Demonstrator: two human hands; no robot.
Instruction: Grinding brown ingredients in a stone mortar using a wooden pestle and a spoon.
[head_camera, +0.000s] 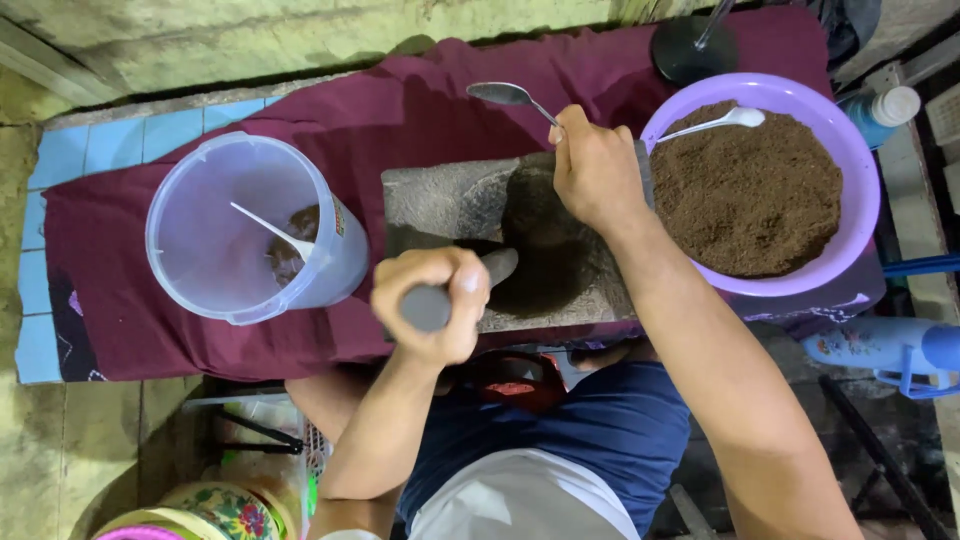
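My left hand (432, 300) grips a grey stone pestle (500, 266) whose tip rests on a flat stone grinding slab (430, 200). Dark brown paste (545, 245) covers the slab's middle. My right hand (592, 168) rests on the slab's far right edge and holds a metal spoon (505, 95), its bowl pointing away to the left. A purple bowl (860, 215) full of brown powder stands to the right, with a white spoon (715, 123) stuck in it. At the left a clear plastic tub (215, 235) holds a little brown paste and a white spoon.
A maroon cloth (400, 110) covers the tiled surface under everything. A black round stand base (692, 47) sits at the far edge. Bottles (885, 110) and a blue-and-white container (890, 345) lie to the right. Patterned bowls (215, 505) sit at lower left.
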